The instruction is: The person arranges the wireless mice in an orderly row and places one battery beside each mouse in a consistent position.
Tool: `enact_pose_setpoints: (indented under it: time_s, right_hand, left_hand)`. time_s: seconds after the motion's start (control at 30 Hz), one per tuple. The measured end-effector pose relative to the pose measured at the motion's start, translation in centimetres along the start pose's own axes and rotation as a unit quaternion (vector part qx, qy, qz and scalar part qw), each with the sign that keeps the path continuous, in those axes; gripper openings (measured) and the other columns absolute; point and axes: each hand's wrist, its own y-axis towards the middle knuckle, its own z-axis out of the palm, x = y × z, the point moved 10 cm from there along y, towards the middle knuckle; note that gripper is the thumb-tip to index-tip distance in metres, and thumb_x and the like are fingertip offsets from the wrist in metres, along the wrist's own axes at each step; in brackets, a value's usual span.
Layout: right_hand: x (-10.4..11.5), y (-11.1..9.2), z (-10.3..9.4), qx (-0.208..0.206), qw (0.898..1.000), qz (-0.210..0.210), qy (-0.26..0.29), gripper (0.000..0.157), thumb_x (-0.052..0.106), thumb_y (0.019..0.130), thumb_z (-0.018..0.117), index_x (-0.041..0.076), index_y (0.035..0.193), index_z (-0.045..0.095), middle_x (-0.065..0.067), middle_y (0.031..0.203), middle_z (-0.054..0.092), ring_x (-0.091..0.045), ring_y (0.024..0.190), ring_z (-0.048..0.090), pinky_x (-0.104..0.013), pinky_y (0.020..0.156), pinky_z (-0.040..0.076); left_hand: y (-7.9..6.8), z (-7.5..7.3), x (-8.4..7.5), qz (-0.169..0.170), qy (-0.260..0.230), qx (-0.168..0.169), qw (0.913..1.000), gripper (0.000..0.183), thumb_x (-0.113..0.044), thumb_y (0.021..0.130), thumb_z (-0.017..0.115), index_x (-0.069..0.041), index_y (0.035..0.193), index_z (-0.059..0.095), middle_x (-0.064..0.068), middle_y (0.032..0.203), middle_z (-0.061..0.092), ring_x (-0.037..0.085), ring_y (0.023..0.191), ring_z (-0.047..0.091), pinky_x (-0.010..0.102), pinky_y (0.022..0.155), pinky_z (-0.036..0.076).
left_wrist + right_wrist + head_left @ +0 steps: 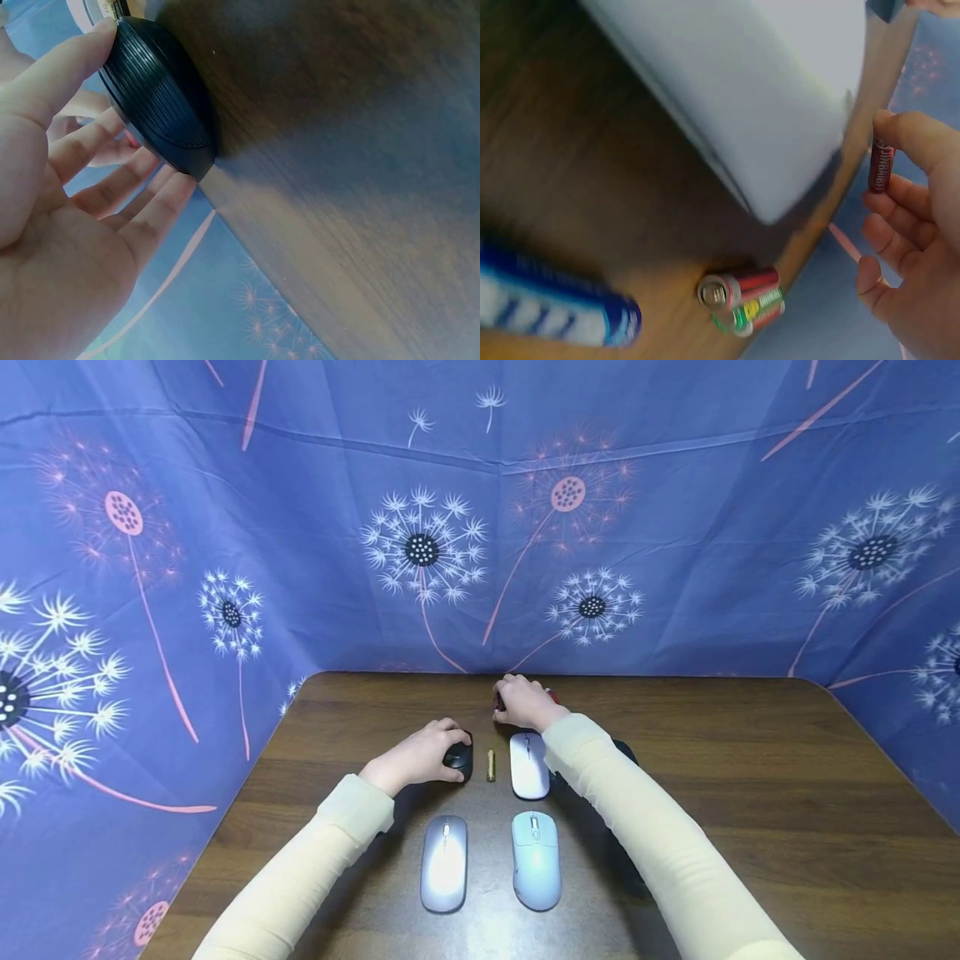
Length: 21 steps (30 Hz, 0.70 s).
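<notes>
My left hand (pixel 422 753) holds a black computer mouse (pixel 157 90) between thumb and fingers, at the left of the group on the table. Its ribbed side shows in the left wrist view. Toward the table's back edge, my right hand (pixel 522 703) pinches a small dark red battery (pixel 881 166) between thumb and fingers. Just in front of that hand lies a white mouse (pixel 529 767). A gold battery (pixel 491 766) lies between the black and white mice. Beside the right hand, several red and green batteries (pixel 751 309) lie together, mostly hidden in the head view.
Nearer the body are a silver mouse (pixel 444 864) and a light blue mouse (pixel 536 862). A dark object (pixel 625 750) is partly covered by the right sleeve. A blue and white cylinder (pixel 562 300) lies near the batteries. Patterned blue cloth (pixel 480 543) hangs behind the wooden table (pixel 787 793).
</notes>
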Motion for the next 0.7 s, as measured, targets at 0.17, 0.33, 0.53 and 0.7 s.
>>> enact_pose_setpoints:
  time_s: [0.17,0.33,0.53,0.7]
  right_hand:
    - [-0.4,-0.4,-1.3,-0.011,1.0,-0.007,0.009,0.036,0.03,0.079,0.07,0.007,0.106,0.064,-0.008,0.105,0.061,-0.028,0.103,0.055,-0.048,0.082,0.047]
    - [-0.6,-1.1,-2.7,-0.022,0.999,-0.021,0.009,0.042,0.03,0.078,0.07,0.004,0.11,0.064,-0.01,0.108,0.062,-0.029,0.105,0.055,-0.049,0.083,0.047]
    - [-1.1,-1.9,-4.1,-0.021,0.999,-0.024,0.022,0.047,0.03,0.079,0.069,0.003,0.117,0.062,-0.011,0.112,0.061,-0.03,0.108,0.054,-0.05,0.086,0.045]
    - [-1.6,-2.6,-5.1,-0.013,0.999,-0.021,0.029,0.049,0.032,0.081,0.068,0.004,0.121,0.061,-0.011,0.117,0.06,-0.029,0.111,0.053,-0.05,0.088,0.044]
  left_hand:
    - [0.0,0.1,0.1,-0.001,0.002,0.0,1.0,0.052,-0.029,0.075,0.08,-0.01,0.12,0.061,0.012,0.122,0.053,0.029,0.111,0.051,0.04,0.092,0.045]
    - [-0.1,0.0,0.0,0.002,0.005,-0.003,1.0,0.052,-0.029,0.075,0.08,-0.009,0.119,0.061,0.012,0.121,0.054,0.029,0.11,0.052,0.04,0.092,0.045]
    - [-0.1,-0.1,-0.1,0.002,0.004,-0.005,1.0,0.052,-0.028,0.075,0.08,-0.009,0.119,0.061,0.013,0.12,0.054,0.029,0.109,0.052,0.04,0.092,0.045]
    - [-0.1,-0.1,-0.1,0.004,0.006,-0.006,1.0,0.053,-0.029,0.075,0.08,-0.009,0.12,0.061,0.013,0.121,0.054,0.029,0.11,0.052,0.04,0.092,0.045]
